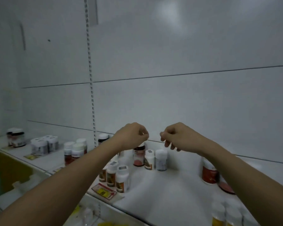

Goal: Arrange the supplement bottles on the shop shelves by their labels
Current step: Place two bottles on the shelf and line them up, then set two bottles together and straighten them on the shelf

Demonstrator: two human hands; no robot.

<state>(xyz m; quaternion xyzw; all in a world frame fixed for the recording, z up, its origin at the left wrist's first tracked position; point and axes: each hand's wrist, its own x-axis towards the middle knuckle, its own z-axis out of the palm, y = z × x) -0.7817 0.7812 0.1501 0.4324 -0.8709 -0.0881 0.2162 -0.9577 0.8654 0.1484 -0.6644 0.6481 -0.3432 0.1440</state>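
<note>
Supplement bottles stand in small groups on a white shelf (162, 186). My left hand (132, 136) hovers with curled fingers just above a white-capped bottle with a red label (138, 156); I cannot tell if it touches the cap. My right hand (178, 137) hangs beside it, fingers loosely curled and holding nothing. Two white bottles (155, 159) stand right of the red-label one. A trio of white-capped bottles (119, 176) stands at the shelf front. A red jar (208, 174) sits partly behind my right forearm.
More bottle groups stand along the shelf to the left (73, 152) (44, 144) (15, 137). A price tag (104, 191) lies on the front edge. Yellow-label bottles (225, 216) fill the lower shelf. A slotted upright (91, 95) divides the white back panel.
</note>
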